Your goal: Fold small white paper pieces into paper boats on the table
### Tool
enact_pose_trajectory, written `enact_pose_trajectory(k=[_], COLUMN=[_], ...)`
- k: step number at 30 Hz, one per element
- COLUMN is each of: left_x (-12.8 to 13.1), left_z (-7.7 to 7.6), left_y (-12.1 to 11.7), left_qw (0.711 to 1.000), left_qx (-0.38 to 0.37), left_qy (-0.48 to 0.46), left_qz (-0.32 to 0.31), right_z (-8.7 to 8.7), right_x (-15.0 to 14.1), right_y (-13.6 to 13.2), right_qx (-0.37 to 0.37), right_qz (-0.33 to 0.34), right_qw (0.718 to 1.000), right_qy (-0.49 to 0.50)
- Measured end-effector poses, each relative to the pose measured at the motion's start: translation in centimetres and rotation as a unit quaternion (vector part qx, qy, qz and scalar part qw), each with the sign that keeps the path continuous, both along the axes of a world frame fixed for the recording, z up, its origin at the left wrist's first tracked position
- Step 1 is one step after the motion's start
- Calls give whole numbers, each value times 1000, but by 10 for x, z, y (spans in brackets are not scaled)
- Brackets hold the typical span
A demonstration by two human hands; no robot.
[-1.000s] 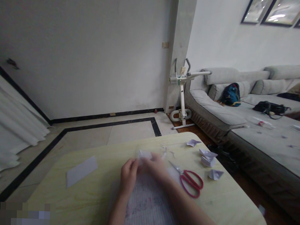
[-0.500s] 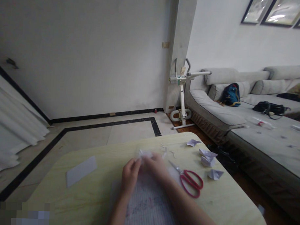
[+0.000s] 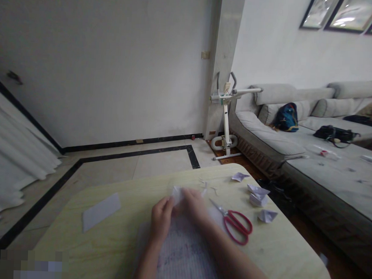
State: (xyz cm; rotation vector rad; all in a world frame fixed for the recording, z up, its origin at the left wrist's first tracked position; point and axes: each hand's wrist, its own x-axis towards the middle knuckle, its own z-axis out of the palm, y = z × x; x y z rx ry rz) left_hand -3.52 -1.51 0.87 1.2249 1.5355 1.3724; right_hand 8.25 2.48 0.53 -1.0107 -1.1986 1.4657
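Note:
My left hand (image 3: 161, 215) is closed on the left edge of a small white piece of paper (image 3: 177, 193), pinching it between thumb and fingers. My right hand (image 3: 195, 205), a little blurred, is closed on the paper's right side and hides part of it. Under both forearms lies a lined sheet with writing (image 3: 185, 253). Red-handled scissors (image 3: 237, 227) rest to the right of my right hand, blades pointing away to the left. Thin paper scraps (image 3: 206, 186) lie just beyond my hands.
Several folded paper shapes (image 3: 258, 195) stand along the right side of the pale wooden table (image 3: 109, 250). A white paper rectangle (image 3: 101, 212) lies at the left. Beyond the table are a grey sofa (image 3: 271, 142) and a white exercise machine (image 3: 226, 116).
My right hand has shifted slightly right, away from my left hand, and more of the white paper shows between them. My left hand has hardly moved.

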Motion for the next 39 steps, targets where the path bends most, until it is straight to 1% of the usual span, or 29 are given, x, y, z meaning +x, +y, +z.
enact_pose_trajectory(k=[3, 6, 7, 9, 11, 12, 14, 15, 17, 20, 25, 29, 32, 34, 37, 39], left_x=[2, 0, -1, -5, -8, -10, -12, -12, -11, -9, -7, -7, -7, -7, -6, -5], left_z=[1, 0, -1, -5, -9, -12, -17, -19, -23, -27, -32, -34, -28, -22, -15, -13], left_y=[-1, -1, -1, 1, 3, 4, 6, 7, 8, 8, 7, 7, 8, 7, 5, 5], left_qw=[999, 999, 999, 995, 978, 963, 930, 917, 906, 911, 941, 970, 986, 992, 998, 999], left_qx=[-14, -7, 1, 37, 110, 159, 240, 263, 276, 259, 203, 141, 99, 76, 48, 36], left_qy=[-41, -41, -25, 30, 109, 155, 243, 277, 315, 317, 269, 198, 135, 95, 43, 20], left_qz=[0, 18, 33, 85, 139, 153, 134, 112, 69, 42, 4, 14, 27, 34, 21, 8], right_z=[0, 2, 3, 4, 5, 5, 4, 3, 2, 1, 2, 6, 8, 8, 4, 3], right_x=[0, 1, 1, 2, 2, 2, 0, -1, -3, -4, -4, -3, -4, -4, -5, -4], right_y=[-1, -1, -1, 0, 0, 0, 0, -1, -2, -3, -6, -8, -10, -10, -7, -5], right_qx=[-20, -2, 10, 35, 55, 68, 94, 105, 119, 126, 133, 148, 149, 146, 142, 144], right_qz=[5, -21, -29, -37, -39, -43, -53, -52, -43, -29, -53, -40, -19, -25, -79, -109], right_qw=[1000, 1000, 999, 996, 993, 991, 986, 983, 980, 977, 975, 979, 982, 983, 980, 976], right_qy=[8, -20, -36, -67, -93, -105, -129, -138, -153, -167, -169, -135, -115, -111, -118, -123])
